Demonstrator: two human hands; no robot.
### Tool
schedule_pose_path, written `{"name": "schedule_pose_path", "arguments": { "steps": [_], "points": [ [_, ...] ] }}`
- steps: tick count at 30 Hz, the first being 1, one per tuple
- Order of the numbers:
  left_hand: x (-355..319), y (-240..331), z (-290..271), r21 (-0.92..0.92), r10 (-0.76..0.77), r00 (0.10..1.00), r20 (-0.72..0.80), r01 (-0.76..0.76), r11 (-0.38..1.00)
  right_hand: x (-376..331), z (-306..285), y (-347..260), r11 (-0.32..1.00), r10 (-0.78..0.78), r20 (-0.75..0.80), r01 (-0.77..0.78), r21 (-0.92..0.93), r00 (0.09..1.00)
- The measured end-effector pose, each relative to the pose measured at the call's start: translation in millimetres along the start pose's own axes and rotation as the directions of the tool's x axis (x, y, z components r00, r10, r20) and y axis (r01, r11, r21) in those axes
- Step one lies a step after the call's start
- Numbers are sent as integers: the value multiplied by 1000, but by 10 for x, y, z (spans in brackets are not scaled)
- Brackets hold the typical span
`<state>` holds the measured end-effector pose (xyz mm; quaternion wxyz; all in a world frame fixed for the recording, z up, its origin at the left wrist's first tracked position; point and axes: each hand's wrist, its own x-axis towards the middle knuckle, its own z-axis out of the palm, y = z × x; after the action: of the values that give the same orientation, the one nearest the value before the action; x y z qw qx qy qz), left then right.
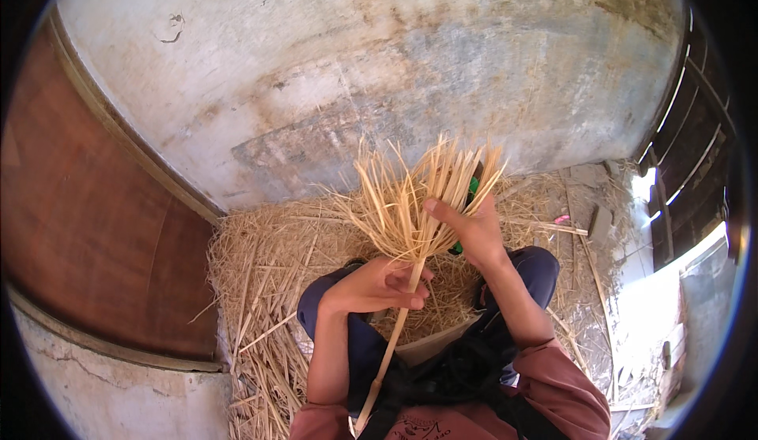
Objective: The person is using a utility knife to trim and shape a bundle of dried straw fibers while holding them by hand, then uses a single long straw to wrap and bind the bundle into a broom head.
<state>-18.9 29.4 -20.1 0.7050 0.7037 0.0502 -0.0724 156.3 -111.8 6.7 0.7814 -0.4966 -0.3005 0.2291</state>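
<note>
A pale bamboo stick [388,361] slants up from the lower edge, and its upper end is split into a spread fan of thin strips [407,203]. Just below the fan, my left hand [377,286] has its fingers curled round the stick. My right hand [474,233] is closed on the right side of the fan, its thumb lying across the strips in front and its other fingers mostly hidden. Between the strips and that hand, parts of a green and black object [472,190] show; its kind is not clear.
Loose strips and shavings [272,282] cover the floor around my bent legs. A stained wall [442,69] stands ahead, with a brown panel [103,227] on the left and dark slats [695,124] on the right. A grey block [600,223] lies at the right.
</note>
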Motion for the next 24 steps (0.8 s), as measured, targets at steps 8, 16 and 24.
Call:
{"name": "schedule_pose_path", "arguments": {
  "steps": [8,16,24],
  "points": [
    [232,290,260,-165,30,941,-337,-90,982,-90,137,39,993,-59,20,60,-100,998],
    [312,245,259,140,267,886,-379,-231,963,-195,117,110,967,-116,74,129,-217,990],
    [369,35,276,85,205,908,-366,-187,979,-274,47,243,958,-149,98,168,-232,984]
  ]
}}
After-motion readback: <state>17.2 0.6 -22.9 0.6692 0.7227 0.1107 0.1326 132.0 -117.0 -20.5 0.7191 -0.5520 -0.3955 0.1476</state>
